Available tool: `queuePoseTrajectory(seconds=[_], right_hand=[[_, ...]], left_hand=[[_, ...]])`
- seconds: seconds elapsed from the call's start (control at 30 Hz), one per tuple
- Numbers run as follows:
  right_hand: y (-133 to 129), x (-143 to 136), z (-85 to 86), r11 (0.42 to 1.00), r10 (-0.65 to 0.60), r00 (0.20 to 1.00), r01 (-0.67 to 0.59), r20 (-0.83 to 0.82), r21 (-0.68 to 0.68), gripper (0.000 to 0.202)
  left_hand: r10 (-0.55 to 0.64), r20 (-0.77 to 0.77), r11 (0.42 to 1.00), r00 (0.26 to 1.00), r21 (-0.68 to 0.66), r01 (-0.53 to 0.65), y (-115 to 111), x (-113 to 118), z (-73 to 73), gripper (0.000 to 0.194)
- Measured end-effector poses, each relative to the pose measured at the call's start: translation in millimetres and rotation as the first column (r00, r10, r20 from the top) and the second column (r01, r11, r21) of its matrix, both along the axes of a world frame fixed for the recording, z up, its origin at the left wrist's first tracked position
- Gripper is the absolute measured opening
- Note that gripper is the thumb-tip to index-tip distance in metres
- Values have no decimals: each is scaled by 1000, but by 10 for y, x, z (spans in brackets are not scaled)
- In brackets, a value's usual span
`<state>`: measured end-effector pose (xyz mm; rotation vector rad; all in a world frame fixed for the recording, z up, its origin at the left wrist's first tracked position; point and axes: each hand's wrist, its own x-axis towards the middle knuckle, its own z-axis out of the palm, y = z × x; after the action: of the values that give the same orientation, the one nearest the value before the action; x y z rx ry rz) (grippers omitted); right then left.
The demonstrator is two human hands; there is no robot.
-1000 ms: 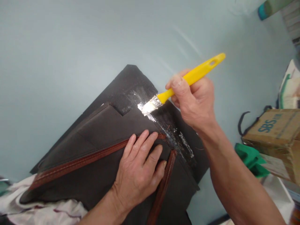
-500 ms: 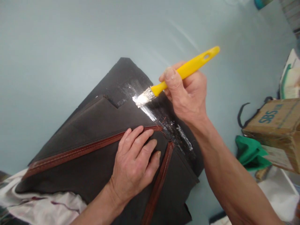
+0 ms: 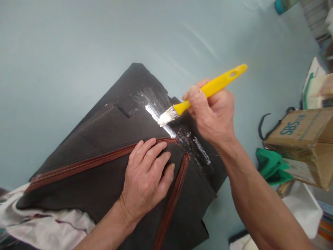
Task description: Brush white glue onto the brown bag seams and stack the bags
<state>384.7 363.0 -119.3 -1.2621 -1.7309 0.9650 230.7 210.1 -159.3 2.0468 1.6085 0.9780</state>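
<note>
A yellow-handled brush (image 3: 215,85) is gripped in my right hand (image 3: 214,113). Its bristles, coated in white paste, touch the edge of a black leather-like panel (image 3: 104,130), where a white streak (image 3: 152,111) runs along the border. Brown stitched strips (image 3: 85,166) cross the panel. My left hand (image 3: 148,178) lies flat on it, fingers apart, fingertips by the upper strip. Under the panel's far edge is another black sheet (image 3: 132,80), smeared with white.
The pale blue-grey table (image 3: 78,45) carries the work. To the right stand a cardboard box (image 3: 296,128) marked SBS, a green cloth (image 3: 273,166) and a white container (image 3: 304,208). Crumpled whitish fabric (image 3: 49,225) lies at lower left.
The brush in my right hand has slid down and right along the panel's edge, towards the brown strip. White paste now shows where the bristles were. My left hand stays on the panel.
</note>
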Motion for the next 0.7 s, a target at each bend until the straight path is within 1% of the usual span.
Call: queuePoseTrajectory(seconds=[0.03, 0.1, 0.2, 0.27, 0.33, 0.43, 0.5, 0.63, 0.7], right_hand=[[8, -11, -11, 1000, 4, 1000, -4, -14, 6, 48], [-36, 58, 2, 1000, 15, 1000, -15, 10, -2, 48], [-201, 298, 84, 998, 18, 991, -11, 131, -57, 45], [-293, 418, 131, 997, 16, 983, -1, 182, -82, 43], [-322, 435, 138, 998, 0, 984, 11, 177, -64, 43], [-280, 340, 84, 999, -37, 993, 37, 114, 1, 44], [-269, 311, 49, 999, -34, 995, 34, 96, 7, 44], [-400, 478, 50, 998, -26, 990, 32, 142, -46, 44], [-468, 565, 58, 998, -41, 988, 48, 152, -40, 44]], left_hand=[[-2, -5, 1000, 1000, 1, 2, 1, -1, -4, 18], [-8, -13, 1000, 1000, 7, 8, 6, -3, -13, 19], [-13, -21, 1000, 1000, 21, 14, 14, -1, -22, 19], [-11, -33, 999, 999, 31, 12, 18, 0, -24, 20], [-10, -53, 999, 999, 44, 13, 20, -1, -23, 21], [-14, -88, 998, 996, 54, 19, 23, -10, -19, 23], [-18, -104, 998, 994, 55, 24, 25, -15, -16, 23], [-12, -126, 998, 992, 56, 19, 28, -12, -18, 23], [-11, -137, 998, 990, 55, 19, 29, -9, -21, 24]])
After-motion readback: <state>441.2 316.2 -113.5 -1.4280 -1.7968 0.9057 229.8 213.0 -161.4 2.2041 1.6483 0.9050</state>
